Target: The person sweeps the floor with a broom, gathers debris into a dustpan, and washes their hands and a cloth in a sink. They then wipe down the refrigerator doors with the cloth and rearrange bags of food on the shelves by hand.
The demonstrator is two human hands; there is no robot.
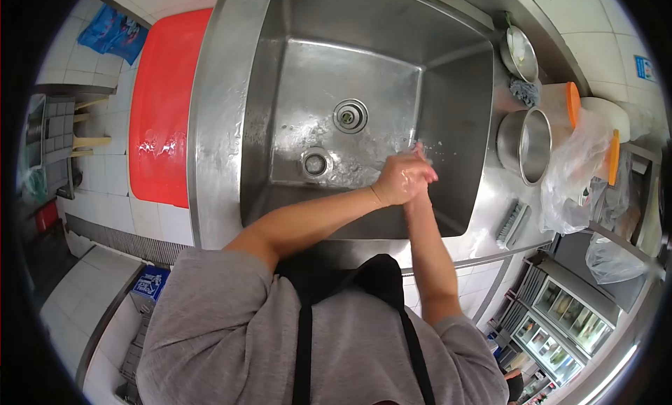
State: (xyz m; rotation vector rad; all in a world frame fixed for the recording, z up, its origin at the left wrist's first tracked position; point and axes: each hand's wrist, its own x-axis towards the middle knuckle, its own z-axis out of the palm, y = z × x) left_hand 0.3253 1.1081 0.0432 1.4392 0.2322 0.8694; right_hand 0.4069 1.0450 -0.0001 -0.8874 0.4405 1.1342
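Both my hands are together over the lower right of a deep steel sink (378, 76), wet and shiny. My left hand (400, 179) comes from the left and is closed around my right hand (419, 150). Most of the right hand is hidden behind it, so how its fingers lie cannot be made out. No tool or dish shows between them. Below the hands, the sink bottom is wet, with a drain (350, 116) and a smaller round metal fitting (316, 164) to their left.
Left of the sink lies a red board or lid (164, 111). Along the right ledge are a metal bowl (519, 52), a grey scourer (525, 91), a steel pot (523, 146), a scrub brush (514, 224), orange-lidded containers (560, 101) and a clear plastic bag (570, 174).
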